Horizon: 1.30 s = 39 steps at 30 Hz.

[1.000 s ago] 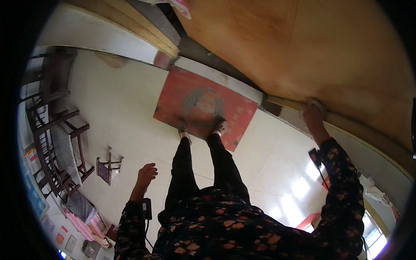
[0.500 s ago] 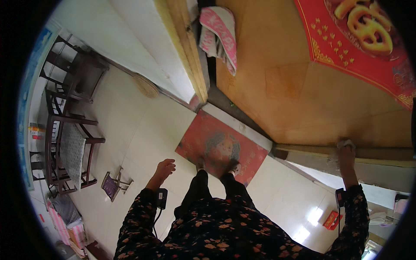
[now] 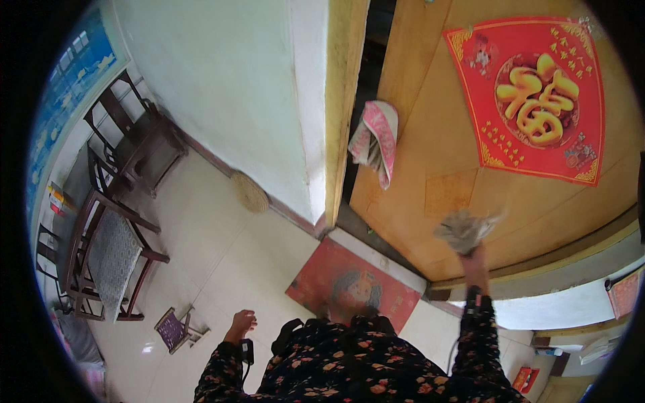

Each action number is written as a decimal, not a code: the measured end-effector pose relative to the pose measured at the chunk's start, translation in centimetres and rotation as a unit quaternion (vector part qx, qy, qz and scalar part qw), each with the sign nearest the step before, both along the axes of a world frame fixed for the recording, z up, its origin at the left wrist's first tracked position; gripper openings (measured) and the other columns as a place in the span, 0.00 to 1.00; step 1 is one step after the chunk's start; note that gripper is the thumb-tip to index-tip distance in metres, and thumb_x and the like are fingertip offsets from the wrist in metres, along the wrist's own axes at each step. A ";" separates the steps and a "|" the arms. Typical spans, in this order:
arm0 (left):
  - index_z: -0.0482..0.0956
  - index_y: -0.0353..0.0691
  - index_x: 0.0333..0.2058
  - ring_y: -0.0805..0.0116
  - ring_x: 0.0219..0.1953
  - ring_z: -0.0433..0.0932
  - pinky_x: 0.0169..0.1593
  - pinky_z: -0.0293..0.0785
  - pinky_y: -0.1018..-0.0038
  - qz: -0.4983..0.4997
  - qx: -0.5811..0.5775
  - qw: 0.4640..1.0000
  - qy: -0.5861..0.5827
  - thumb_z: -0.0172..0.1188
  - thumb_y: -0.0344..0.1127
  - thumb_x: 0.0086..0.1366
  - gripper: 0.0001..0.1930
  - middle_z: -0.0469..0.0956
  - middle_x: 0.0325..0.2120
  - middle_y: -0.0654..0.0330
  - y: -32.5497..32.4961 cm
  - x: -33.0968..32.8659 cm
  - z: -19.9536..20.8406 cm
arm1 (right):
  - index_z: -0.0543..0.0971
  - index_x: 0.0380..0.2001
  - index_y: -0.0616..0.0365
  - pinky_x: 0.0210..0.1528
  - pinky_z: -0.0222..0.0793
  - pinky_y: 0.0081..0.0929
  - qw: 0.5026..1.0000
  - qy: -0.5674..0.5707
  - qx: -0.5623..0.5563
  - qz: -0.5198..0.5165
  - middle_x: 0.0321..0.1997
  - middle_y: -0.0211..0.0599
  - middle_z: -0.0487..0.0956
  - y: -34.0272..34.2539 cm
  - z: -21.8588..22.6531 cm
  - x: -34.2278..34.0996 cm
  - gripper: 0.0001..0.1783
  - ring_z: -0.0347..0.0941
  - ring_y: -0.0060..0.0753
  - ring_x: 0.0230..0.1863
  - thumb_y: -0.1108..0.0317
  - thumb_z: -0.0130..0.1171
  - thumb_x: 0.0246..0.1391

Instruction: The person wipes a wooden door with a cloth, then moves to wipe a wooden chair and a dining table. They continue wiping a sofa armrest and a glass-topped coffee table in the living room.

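Right hand [image 3: 474, 260] raised at the lower part of an orange-brown wooden door [image 3: 393, 218]; fingers mostly hidden, clamped on a crumpled grey-beige cloth [image 3: 461, 230]. Cloth lies over the door panel in this view, below the red fan-shaped paper poster with gold lettering [image 3: 484, 121]; whether it touches the wood, cannot tell. Left hand [image 3: 243, 324] low, out over the pale tiled floor [image 3: 215, 269], holding nothing; fingers loosely curled, a little apart. Pink-and-white towel [image 3: 381, 138] hangs at the door's left edge. Red rectangular mat with a printed picture [image 3: 319, 272] on the floor by the threshold. Small folding stool with a purple seat [image 3: 173, 328] left of the left hand. Round woven straw disc [image 3: 250, 192] leans at the wall's foot.
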<state>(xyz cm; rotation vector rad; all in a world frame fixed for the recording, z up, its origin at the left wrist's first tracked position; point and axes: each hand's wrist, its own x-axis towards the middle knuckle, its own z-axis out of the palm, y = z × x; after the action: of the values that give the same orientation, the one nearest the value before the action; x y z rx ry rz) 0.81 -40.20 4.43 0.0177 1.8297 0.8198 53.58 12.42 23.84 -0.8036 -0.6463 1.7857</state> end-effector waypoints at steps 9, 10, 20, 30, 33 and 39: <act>0.75 0.41 0.48 0.62 0.28 0.80 0.29 0.77 0.65 0.102 0.060 0.993 -0.004 0.58 0.26 0.60 0.16 0.79 0.31 0.55 -0.1 -2.0 -0.6 | 0.72 0.49 0.53 0.51 0.72 0.33 0.952 -0.016 0.284 0.109 0.47 0.32 0.76 8.8 15.6 -29.0 0.14 0.73 0.31 0.47 0.59 0.48 0.66; 0.75 0.42 0.48 0.61 0.28 0.80 0.28 0.77 0.64 0.112 0.074 0.991 -0.004 0.57 0.25 0.60 0.16 0.79 0.31 0.55 0.1 -1.5 -0.8 | 0.72 0.49 0.54 0.50 0.72 0.31 0.933 -0.036 0.344 0.100 0.46 0.31 0.76 10.0 20.1 -31.5 0.13 0.73 0.28 0.46 0.61 0.48 0.66; 0.75 0.37 0.41 0.67 0.22 0.78 0.23 0.75 0.71 0.263 0.137 0.949 -0.103 0.56 0.25 0.60 0.10 0.77 0.25 0.59 -1.3 2.8 -2.9 | 0.74 0.40 0.59 0.47 0.69 0.44 0.544 -0.280 0.696 -0.377 0.42 0.48 0.75 11.0 54.0 -47.7 0.16 0.72 0.54 0.47 0.72 0.64 0.45; 0.68 0.47 0.22 0.65 0.19 0.64 0.19 0.61 0.70 0.083 0.116 0.983 -0.119 0.50 0.38 0.58 0.07 0.64 0.17 0.62 0.8 -0.6 -3.8 | 0.74 0.39 0.62 0.45 0.67 0.46 0.595 -0.255 0.667 -0.369 0.40 0.50 0.75 13.0 39.8 -48.6 0.16 0.71 0.55 0.44 0.73 0.62 0.46; 0.72 0.44 0.30 0.65 0.19 0.64 0.20 0.60 0.70 0.343 0.205 0.817 -0.415 0.49 0.37 0.60 0.05 0.66 0.18 0.62 3.7 -5.4 -2.0 | 0.72 0.41 0.63 0.43 0.68 0.39 0.724 -0.141 0.612 -0.285 0.37 0.42 0.74 12.7 30.9 -48.8 0.14 0.70 0.43 0.43 0.72 0.59 0.50; 0.71 0.43 0.40 0.62 0.24 0.69 0.25 0.64 0.70 0.076 0.079 0.993 0.032 0.47 0.44 0.64 0.12 0.73 0.24 0.57 6.8 -9.2 -0.3 | 0.74 0.39 0.55 0.41 0.72 0.27 0.971 0.108 0.192 -0.095 0.34 0.32 0.73 9.3 15.3 -47.5 0.11 0.72 0.28 0.36 0.60 0.49 0.64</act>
<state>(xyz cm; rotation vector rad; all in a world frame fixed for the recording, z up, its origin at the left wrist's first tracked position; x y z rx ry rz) -8.40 -33.35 4.14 0.0055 1.8385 1.0803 6.11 21.68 39.19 -0.3873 -0.7148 1.4846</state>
